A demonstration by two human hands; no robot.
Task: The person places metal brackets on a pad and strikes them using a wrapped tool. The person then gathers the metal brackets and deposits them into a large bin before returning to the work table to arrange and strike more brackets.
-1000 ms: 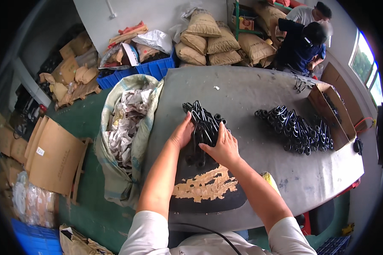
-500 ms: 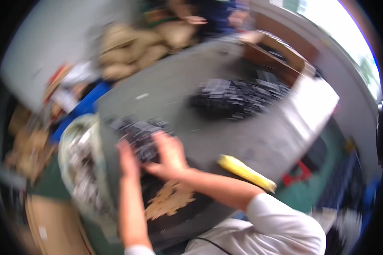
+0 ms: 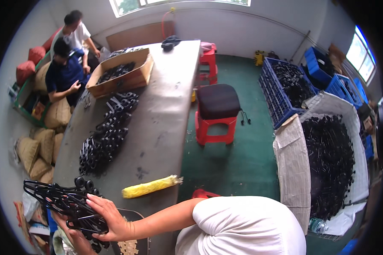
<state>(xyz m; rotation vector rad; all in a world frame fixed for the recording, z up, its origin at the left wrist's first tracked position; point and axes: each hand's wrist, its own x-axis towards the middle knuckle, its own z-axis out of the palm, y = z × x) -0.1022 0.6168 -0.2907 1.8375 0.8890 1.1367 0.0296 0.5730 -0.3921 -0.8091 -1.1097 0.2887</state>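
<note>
At the lower left, a bundle of slim black rod-like pieces with round ends (image 3: pixel 57 199) is gripped between my two hands, raised over the near end of the table. My right hand (image 3: pixel 110 217) presses on the bundle's right side with its fingers bent over the pieces. My left hand (image 3: pixel 75 238) supports it from below and is partly hidden behind it. Farther up the grey table (image 3: pixel 157 127) lies a long heap of similar black pieces (image 3: pixel 103 140). A yellow roll (image 3: pixel 151 187) rests to the right, beyond my right forearm.
A cardboard box (image 3: pixel 125 85) with black pieces stands at the table's far end. Two people sit at the far left beside brown sacks (image 3: pixel 57 114). Right of the table are a red stool (image 3: pixel 217 127), a blue crate (image 3: pixel 273 100) and a big pale sack (image 3: pixel 291 170) full of black pieces.
The view has swung rightward, bringing the stool and the big sack into sight. Earlier, both hands were down at black pieces on the table; now they hold a bundle up.
</note>
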